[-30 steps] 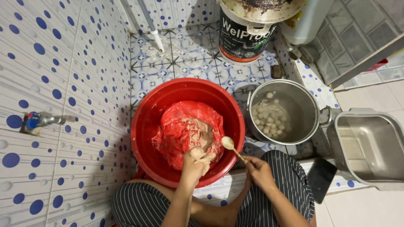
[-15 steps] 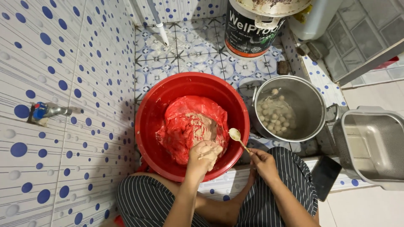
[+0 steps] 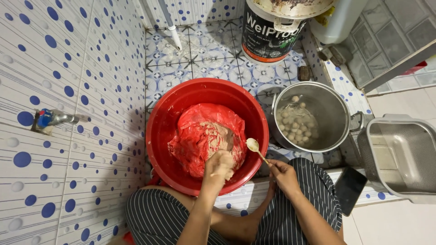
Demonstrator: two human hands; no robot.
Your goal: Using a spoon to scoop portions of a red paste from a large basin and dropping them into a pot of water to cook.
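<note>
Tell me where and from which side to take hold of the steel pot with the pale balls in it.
Probably best to grip the steel pot by its side handle, coming from its right. The handle sticks out there, clear of the red basin on the pot's left. The right hand, holding the spoon, is nearest.

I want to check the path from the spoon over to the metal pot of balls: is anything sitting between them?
Nothing visible stands between them. The spoon, held in the right hand, hangs over the red basin's right rim, and the metal pot sits directly beside that rim. Only the two rims lie along the way.
</note>
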